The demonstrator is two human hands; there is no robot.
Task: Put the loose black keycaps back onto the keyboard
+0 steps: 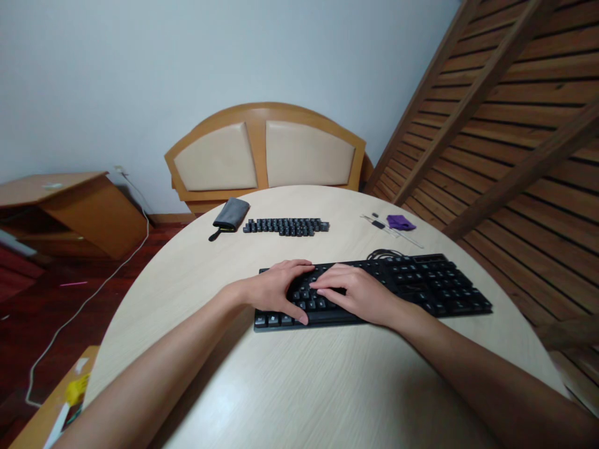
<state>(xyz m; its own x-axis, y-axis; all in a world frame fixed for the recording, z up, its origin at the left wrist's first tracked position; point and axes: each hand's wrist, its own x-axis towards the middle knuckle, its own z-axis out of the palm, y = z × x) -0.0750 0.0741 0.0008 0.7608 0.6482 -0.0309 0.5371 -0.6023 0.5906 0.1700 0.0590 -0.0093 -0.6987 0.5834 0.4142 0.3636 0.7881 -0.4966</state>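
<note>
A black full-size keyboard (346,317) lies on the round table, its left end under my left hand (271,287). That hand rests across the keys with its fingers spread and its thumb near the front edge. My right hand (358,293) is over the keys just right of it, thumb and fingertips drawn together low on the letter keys. Whatever is between those fingertips is too small to make out. Behind the keyboard, loose black keycaps (290,226) stand in rows on the tabletop.
On the pale round table (187,299) are a grey pouch (232,214) at back left, a purple cloth (400,222) and thin tools (388,227) at back right. The keyboard's coiled cable (386,253) lies behind it. A wooden slatted panel (496,125) leans on the right.
</note>
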